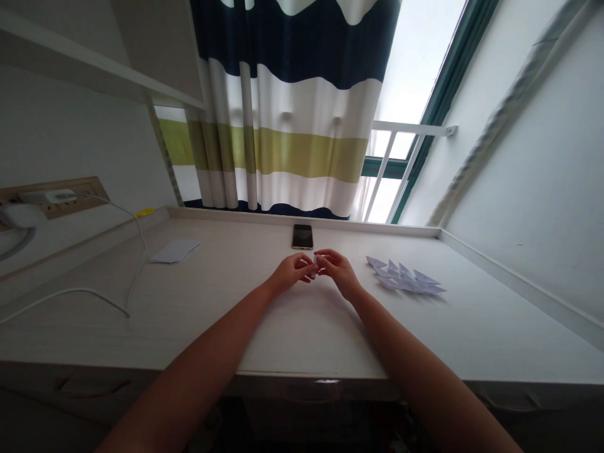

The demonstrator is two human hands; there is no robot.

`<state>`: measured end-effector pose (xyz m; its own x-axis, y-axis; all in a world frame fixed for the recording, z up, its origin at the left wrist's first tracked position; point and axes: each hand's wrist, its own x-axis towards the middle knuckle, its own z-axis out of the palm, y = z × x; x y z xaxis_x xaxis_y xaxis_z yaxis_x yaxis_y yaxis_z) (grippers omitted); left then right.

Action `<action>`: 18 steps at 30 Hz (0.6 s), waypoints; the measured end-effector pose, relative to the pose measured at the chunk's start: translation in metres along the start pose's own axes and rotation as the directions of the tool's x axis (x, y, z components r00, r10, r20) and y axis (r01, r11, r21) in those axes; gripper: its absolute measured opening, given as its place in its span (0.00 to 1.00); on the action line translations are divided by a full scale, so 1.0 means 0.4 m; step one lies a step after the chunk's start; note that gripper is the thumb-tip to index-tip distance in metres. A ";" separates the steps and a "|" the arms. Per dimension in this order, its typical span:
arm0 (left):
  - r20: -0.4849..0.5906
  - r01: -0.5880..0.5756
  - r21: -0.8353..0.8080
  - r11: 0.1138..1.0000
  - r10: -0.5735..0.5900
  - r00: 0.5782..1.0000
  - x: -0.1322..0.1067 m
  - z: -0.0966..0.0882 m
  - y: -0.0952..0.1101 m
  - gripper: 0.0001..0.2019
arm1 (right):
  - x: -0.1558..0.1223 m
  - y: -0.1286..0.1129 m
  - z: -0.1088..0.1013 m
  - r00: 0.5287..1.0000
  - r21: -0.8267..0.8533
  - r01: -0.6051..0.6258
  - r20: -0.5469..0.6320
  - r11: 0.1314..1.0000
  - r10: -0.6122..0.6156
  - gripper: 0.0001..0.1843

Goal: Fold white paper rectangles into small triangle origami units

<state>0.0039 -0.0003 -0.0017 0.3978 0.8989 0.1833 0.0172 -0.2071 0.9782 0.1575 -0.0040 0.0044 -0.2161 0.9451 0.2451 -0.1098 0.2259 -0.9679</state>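
Head camera view: the left hand and the right hand meet over the middle of a pale, faintly grained desk, fingertips drawn close together around a small piece of white paper. Both hands have a narrow pinch on it, the left from one side and the right from the other; fingers cover so much of it that its folds and full outline cannot be made out, nor whether it touches the desktop. Just beyond the hands lies a dark-screened rectangular phone, its screen too dim to read. To the right, near the right hand, sits a cluster of pointed, folded white paper pieces; they overlap, so their exact number is hard to tell. Well to the left lies a flat stack of white paper sheets, their count unclear. A thin white cable runs from a white plug in a wooden-toned socket panel down onto the desktop and out past the left edge. Both forearms are cut off at the bottom, where the space under the desk sinks into shadow and details blur.
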 end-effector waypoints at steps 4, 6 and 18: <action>0.011 -0.001 -0.050 0.999 0.001 1.000 -0.001 0.001 0.003 0.16 | 0.002 0.005 -0.003 1.000 -0.014 0.004 -0.010 1.000 -0.004 0.16; 0.016 -0.003 -0.059 0.998 0.004 1.000 0.000 0.001 0.002 0.16 | 0.002 0.003 -0.001 1.000 -0.013 0.006 -0.012 1.000 -0.006 0.16; -0.025 0.013 -0.097 0.995 -0.015 1.000 -0.002 -0.003 0.006 0.14 | 0.005 0.006 -0.008 0.999 0.006 -0.002 -0.052 1.000 0.002 0.12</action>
<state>0.0024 -0.0011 0.0008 0.3748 0.9113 0.1705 -0.0663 -0.1571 0.9854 0.1600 -0.0006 0.0023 -0.1656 0.9566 0.2399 -0.1150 0.2228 -0.9681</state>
